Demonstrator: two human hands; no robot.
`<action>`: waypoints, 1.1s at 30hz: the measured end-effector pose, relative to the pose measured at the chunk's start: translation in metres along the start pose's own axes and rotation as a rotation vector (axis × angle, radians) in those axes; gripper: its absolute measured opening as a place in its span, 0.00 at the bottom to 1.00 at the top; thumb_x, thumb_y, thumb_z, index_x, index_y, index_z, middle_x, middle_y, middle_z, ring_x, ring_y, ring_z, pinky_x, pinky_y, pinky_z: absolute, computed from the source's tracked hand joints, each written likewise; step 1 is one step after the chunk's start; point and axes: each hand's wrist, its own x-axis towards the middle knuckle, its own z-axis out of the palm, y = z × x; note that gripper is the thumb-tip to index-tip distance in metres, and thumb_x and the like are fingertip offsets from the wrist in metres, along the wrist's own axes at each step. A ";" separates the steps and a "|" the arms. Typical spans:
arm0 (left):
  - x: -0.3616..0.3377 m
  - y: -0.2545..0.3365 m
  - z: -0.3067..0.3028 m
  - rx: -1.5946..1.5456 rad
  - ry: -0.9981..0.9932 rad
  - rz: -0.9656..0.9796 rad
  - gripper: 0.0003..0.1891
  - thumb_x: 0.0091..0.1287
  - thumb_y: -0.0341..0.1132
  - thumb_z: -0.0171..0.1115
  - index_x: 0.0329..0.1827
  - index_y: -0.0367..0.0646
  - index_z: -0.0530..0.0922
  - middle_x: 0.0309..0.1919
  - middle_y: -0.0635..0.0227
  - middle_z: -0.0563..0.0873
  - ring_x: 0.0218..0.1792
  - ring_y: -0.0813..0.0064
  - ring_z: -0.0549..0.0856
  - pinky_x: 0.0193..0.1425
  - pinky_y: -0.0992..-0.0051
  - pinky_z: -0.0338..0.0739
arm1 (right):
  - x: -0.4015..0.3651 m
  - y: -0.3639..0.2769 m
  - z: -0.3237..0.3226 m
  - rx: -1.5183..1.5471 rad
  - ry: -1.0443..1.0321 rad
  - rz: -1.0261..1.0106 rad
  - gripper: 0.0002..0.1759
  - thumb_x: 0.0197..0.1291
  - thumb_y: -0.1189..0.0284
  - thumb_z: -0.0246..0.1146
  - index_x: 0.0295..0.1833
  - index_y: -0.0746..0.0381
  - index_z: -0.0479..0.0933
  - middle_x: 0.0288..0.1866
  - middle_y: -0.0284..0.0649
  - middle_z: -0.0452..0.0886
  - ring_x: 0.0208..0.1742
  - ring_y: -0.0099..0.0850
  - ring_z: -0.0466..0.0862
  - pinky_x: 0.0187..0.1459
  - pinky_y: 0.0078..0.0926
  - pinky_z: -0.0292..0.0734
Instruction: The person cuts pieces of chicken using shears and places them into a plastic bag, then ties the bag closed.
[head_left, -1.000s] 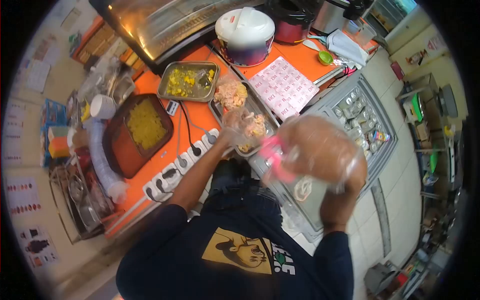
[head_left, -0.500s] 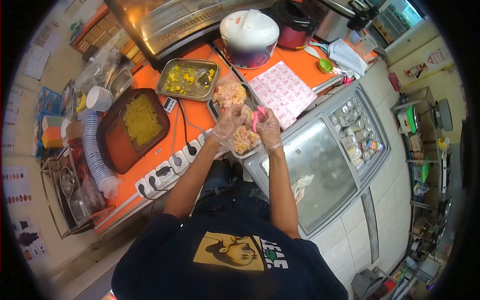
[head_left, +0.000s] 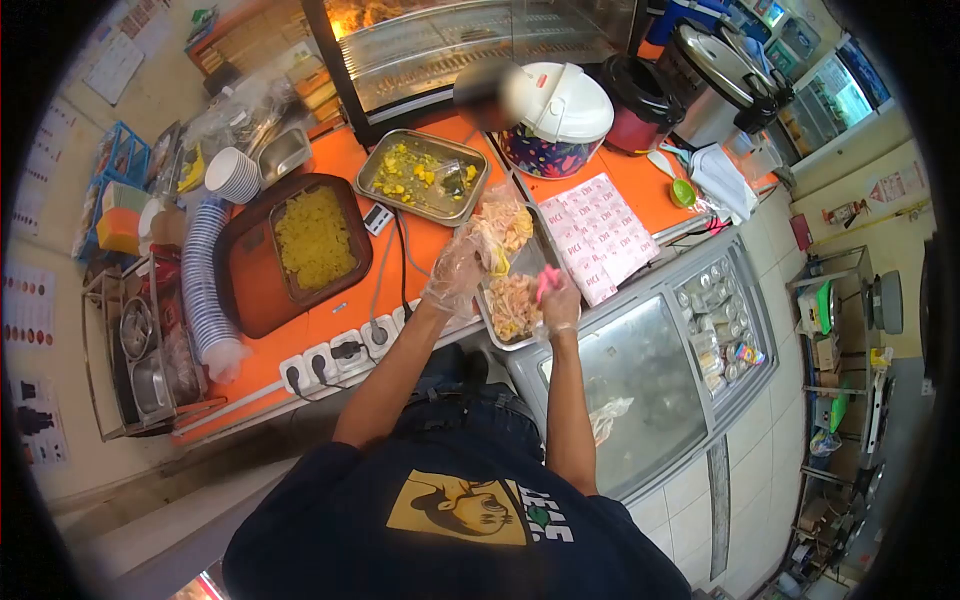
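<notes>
A long metal tray (head_left: 543,255) at the counter's edge holds two heaps of pale, pinkish-yellow meat that looks like chicken. My left hand (head_left: 462,272), in a clear plastic glove, is curled at the far heap (head_left: 508,225) with a piece of chicken (head_left: 497,262) at its fingertips. Over the near heap (head_left: 514,300), my right hand (head_left: 562,305), also gloved, is closed around pink-handled scissors (head_left: 547,281). The scissor blades cannot be made out.
Beyond stands a metal tray (head_left: 372,180) with yellow food bits. Leftward lie a brown tray (head_left: 240,285) of yellow food, stacked cups (head_left: 205,290) and a power strip (head_left: 330,362). Patterned paper (head_left: 600,235), a white-lidded pot (head_left: 562,110) and a glass-topped freezer (head_left: 630,390) are to the right.
The view has shifted, so the counter sits further right. My left hand has gone from between the heaps to the far heap; my right hand has lowered the scissors toward the near heap.
</notes>
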 end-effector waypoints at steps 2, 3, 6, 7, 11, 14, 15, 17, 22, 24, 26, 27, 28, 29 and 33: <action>-0.003 0.017 0.011 -0.065 0.007 -0.007 0.12 0.75 0.40 0.51 0.52 0.42 0.73 0.42 0.68 0.80 0.46 0.72 0.80 0.57 0.67 0.74 | -0.010 -0.014 0.000 -0.427 -0.098 0.015 0.14 0.57 0.72 0.63 0.48 0.66 0.80 0.40 0.47 0.86 0.41 0.37 0.86 0.45 0.31 0.78; 0.000 0.022 0.003 0.177 -0.059 0.031 0.12 0.76 0.41 0.50 0.51 0.42 0.73 0.40 0.68 0.80 0.46 0.72 0.80 0.57 0.67 0.74 | -0.027 -0.047 -0.005 -0.644 -0.139 -0.011 0.14 0.57 0.69 0.65 0.46 0.65 0.81 0.37 0.46 0.86 0.40 0.38 0.86 0.45 0.32 0.78; 0.009 0.030 -0.014 -0.061 -0.186 -0.056 0.15 0.77 0.46 0.46 0.46 0.43 0.74 0.36 0.69 0.79 0.44 0.71 0.79 0.57 0.67 0.74 | -0.036 -0.077 -0.004 -0.683 -0.015 -0.132 0.16 0.60 0.66 0.66 0.50 0.64 0.78 0.35 0.39 0.84 0.38 0.32 0.84 0.40 0.30 0.77; 0.010 0.031 -0.004 -0.020 -0.129 -0.093 0.17 0.77 0.47 0.46 0.47 0.42 0.74 0.37 0.69 0.79 0.45 0.70 0.79 0.57 0.66 0.75 | -0.032 -0.082 -0.001 -0.587 0.058 -0.186 0.17 0.61 0.67 0.65 0.52 0.63 0.76 0.35 0.36 0.83 0.38 0.28 0.83 0.37 0.29 0.77; 0.023 0.023 -0.009 0.169 -0.049 -0.143 0.19 0.76 0.46 0.48 0.53 0.39 0.75 0.46 0.66 0.82 0.51 0.64 0.81 0.57 0.62 0.77 | -0.043 -0.170 0.029 0.736 -0.293 0.017 0.10 0.58 0.73 0.64 0.45 0.61 0.74 0.43 0.37 0.79 0.43 0.26 0.79 0.42 0.27 0.76; 0.015 0.055 -0.007 0.956 -0.118 0.213 0.16 0.73 0.41 0.53 0.55 0.38 0.76 0.49 0.58 0.84 0.52 0.62 0.83 0.54 0.63 0.77 | -0.027 -0.195 0.054 0.311 -0.288 -0.240 0.07 0.60 0.79 0.60 0.42 0.59 0.71 0.38 0.30 0.73 0.38 0.22 0.75 0.44 0.23 0.77; 0.004 0.078 0.013 1.195 -0.058 0.323 0.15 0.73 0.40 0.54 0.54 0.38 0.77 0.48 0.56 0.84 0.50 0.63 0.84 0.53 0.64 0.77 | -0.030 -0.209 0.065 0.400 -0.281 -0.155 0.06 0.60 0.79 0.59 0.41 0.58 0.71 0.36 0.29 0.71 0.37 0.22 0.74 0.43 0.24 0.78; 0.001 0.097 0.018 1.211 0.040 0.390 0.14 0.72 0.40 0.55 0.50 0.38 0.78 0.42 0.53 0.84 0.46 0.63 0.85 0.50 0.65 0.77 | -0.039 -0.234 0.083 0.524 -0.250 -0.076 0.06 0.61 0.79 0.57 0.38 0.56 0.70 0.32 0.28 0.68 0.34 0.20 0.72 0.41 0.24 0.78; -0.005 0.130 0.003 1.168 0.195 0.419 0.16 0.71 0.43 0.54 0.48 0.38 0.79 0.39 0.56 0.85 0.43 0.61 0.86 0.47 0.66 0.79 | -0.023 -0.227 0.107 0.820 -0.305 -0.059 0.07 0.67 0.69 0.59 0.38 0.57 0.70 0.37 0.31 0.71 0.34 0.22 0.75 0.36 0.25 0.76; -0.010 0.133 -0.012 1.175 0.178 0.409 0.17 0.72 0.44 0.53 0.49 0.39 0.79 0.39 0.57 0.85 0.42 0.61 0.86 0.48 0.65 0.80 | -0.015 -0.229 0.112 0.997 -0.361 -0.001 0.05 0.67 0.70 0.59 0.38 0.57 0.70 0.37 0.31 0.72 0.35 0.23 0.75 0.35 0.25 0.75; -0.013 0.136 -0.025 1.080 0.169 0.354 0.18 0.72 0.44 0.53 0.54 0.39 0.76 0.45 0.59 0.84 0.48 0.64 0.83 0.54 0.65 0.77 | 0.001 -0.218 0.109 1.058 -0.464 -0.003 0.03 0.65 0.72 0.60 0.42 0.57 0.73 0.41 0.31 0.75 0.37 0.24 0.77 0.36 0.25 0.76; -0.011 0.137 -0.034 0.959 0.149 0.296 0.19 0.71 0.44 0.54 0.57 0.40 0.75 0.48 0.60 0.83 0.51 0.65 0.82 0.57 0.65 0.75 | 0.003 -0.227 0.108 0.888 -0.441 -0.037 0.06 0.64 0.71 0.61 0.45 0.57 0.73 0.42 0.31 0.75 0.38 0.24 0.77 0.38 0.25 0.77; -0.007 0.136 -0.044 0.710 0.092 0.197 0.21 0.71 0.44 0.54 0.60 0.40 0.74 0.50 0.61 0.82 0.54 0.67 0.81 0.59 0.64 0.74 | -0.003 -0.244 0.106 0.719 -0.410 -0.062 0.09 0.62 0.71 0.62 0.48 0.57 0.73 0.43 0.31 0.75 0.38 0.25 0.78 0.39 0.25 0.78; -0.005 0.136 -0.050 0.432 0.024 0.098 0.22 0.71 0.44 0.54 0.62 0.40 0.72 0.53 0.62 0.81 0.57 0.68 0.79 0.62 0.64 0.72 | -0.015 -0.260 0.105 0.551 -0.371 -0.074 0.13 0.61 0.71 0.63 0.51 0.58 0.73 0.44 0.32 0.76 0.39 0.25 0.78 0.40 0.25 0.79; -0.013 0.168 -0.014 0.244 -0.304 0.069 0.32 0.70 0.44 0.58 0.74 0.44 0.60 0.67 0.64 0.72 0.72 0.70 0.65 0.73 0.62 0.62 | -0.017 -0.277 0.106 0.406 -0.673 -0.188 0.27 0.52 0.71 0.69 0.56 0.54 0.65 0.45 0.26 0.69 0.47 0.20 0.75 0.46 0.21 0.77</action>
